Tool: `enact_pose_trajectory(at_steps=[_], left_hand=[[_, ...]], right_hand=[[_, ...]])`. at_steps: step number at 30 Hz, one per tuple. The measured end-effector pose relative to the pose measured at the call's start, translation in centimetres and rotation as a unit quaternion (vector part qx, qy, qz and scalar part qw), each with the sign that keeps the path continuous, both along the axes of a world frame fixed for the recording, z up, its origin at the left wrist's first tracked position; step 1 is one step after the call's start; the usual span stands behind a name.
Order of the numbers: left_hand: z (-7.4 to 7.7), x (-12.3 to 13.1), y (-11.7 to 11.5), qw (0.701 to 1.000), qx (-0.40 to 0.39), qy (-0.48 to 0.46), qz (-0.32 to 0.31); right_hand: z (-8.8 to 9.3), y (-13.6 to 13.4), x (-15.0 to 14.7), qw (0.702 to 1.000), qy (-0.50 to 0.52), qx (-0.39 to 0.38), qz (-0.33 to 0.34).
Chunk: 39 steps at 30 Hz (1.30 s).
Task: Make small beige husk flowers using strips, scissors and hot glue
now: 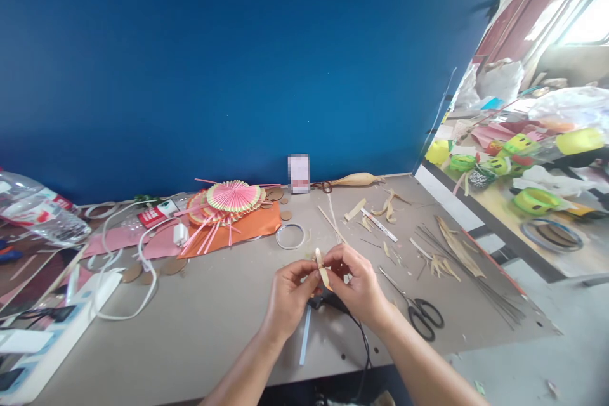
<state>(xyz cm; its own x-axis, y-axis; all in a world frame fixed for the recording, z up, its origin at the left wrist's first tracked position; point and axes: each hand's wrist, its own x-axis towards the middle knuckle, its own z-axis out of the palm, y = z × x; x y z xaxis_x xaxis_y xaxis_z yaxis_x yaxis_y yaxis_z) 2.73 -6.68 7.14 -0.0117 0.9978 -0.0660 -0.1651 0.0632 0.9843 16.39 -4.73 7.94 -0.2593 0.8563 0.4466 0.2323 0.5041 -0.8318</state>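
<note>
My left hand (289, 292) and my right hand (358, 284) meet above the grey table (200, 323), near its front edge. Both pinch a small pale dried leaf strip (321, 266), folded between the fingertips. Under the hands lies a black tool with a cord (333, 302), and a thin white stick (305, 344) lies beside it. Black scissors (419, 313) rest just right of my right wrist.
Pink folded paper fans (232, 198) on orange paper (247, 226) sit at the back left, with a tape ring (290, 236), white cable and power strip (71, 317). Dried leaf strips and thin sticks (451, 254) are scattered on the right. A blue board (238, 57) stands behind.
</note>
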Motion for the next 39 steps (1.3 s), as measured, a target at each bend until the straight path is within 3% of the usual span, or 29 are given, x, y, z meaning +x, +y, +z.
enact_pose_trajectory(at_steps=[10,17,23,26,33,39], left_hand=[[-0.2,-0.4,0.0,0.997,0.048,0.053,-0.014],[0.2,-0.7,-0.3,0.974,0.163,0.160,-0.006],[0.4,-1.1,-0.3,0.963,0.210,0.168,-0.016],[0.4,-1.0,-0.2,0.974,0.183,0.129,-0.019],[-0.6,-0.7,0.4,0.999,0.026,-0.042,-0.014],[-1.1,-1.0,0.6,0.998,-0.021,-0.062,0.010]], right_hand=[[0.5,0.1,0.3,1.000,-0.016,0.006,0.020],[0.6,-0.3,0.4,0.999,-0.020,0.018,0.022],[0.5,-0.5,0.3,0.999,-0.010,0.029,0.026],[0.5,-0.5,0.3,0.999,-0.009,0.033,0.021],[0.5,-0.6,0.1,1.000,-0.023,0.020,0.002],[-0.5,-0.1,1.2,0.998,-0.045,-0.006,-0.044]])
